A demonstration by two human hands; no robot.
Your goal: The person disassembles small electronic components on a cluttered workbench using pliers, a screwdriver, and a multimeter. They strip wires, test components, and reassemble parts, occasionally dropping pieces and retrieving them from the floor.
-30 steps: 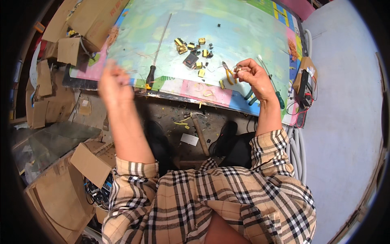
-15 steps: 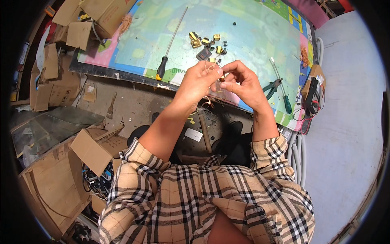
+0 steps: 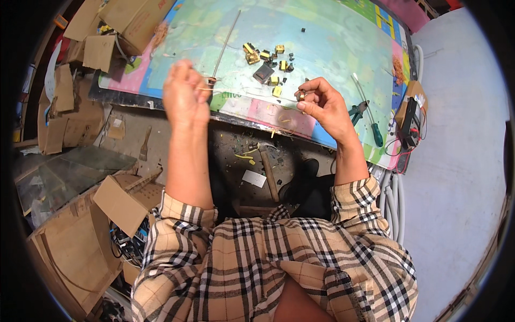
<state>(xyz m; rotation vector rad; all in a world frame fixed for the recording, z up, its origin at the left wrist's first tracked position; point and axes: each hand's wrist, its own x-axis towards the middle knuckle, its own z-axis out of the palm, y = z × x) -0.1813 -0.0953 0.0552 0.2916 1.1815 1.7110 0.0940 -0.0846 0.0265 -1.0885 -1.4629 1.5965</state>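
My left hand point(image 3: 186, 96), smeared a little by motion, is out at the left over the near edge of the table. Its closed fingers grip a thin wire point(image 3: 244, 94) that runs across to my right hand point(image 3: 325, 110). Between the thumb and fingers of that right hand is a small coil point(image 3: 301, 96), dark with a coppery tint. Left of it on the mat are several yellow-and-black transformer pieces point(image 3: 277, 91) and a dark square block point(image 3: 263, 73). A loose tangle of thin wire point(image 3: 287, 122) lies below the right hand.
A long screwdriver point(image 3: 227, 43) lies behind my left hand. Pliers point(image 3: 358, 111), a green-handled screwdriver point(image 3: 377, 134) and a black meter point(image 3: 412, 126) with leads are at the right. Copper wire heaps point(image 3: 397, 71) lie near the mat's sides. Cardboard boxes point(image 3: 123, 204) stand left; a hammer point(image 3: 269, 174) is on the floor.
My hands were together over the table edge. The left has swung far to the left, drawing the wire out straight between them; the right moved slightly right with the coil.
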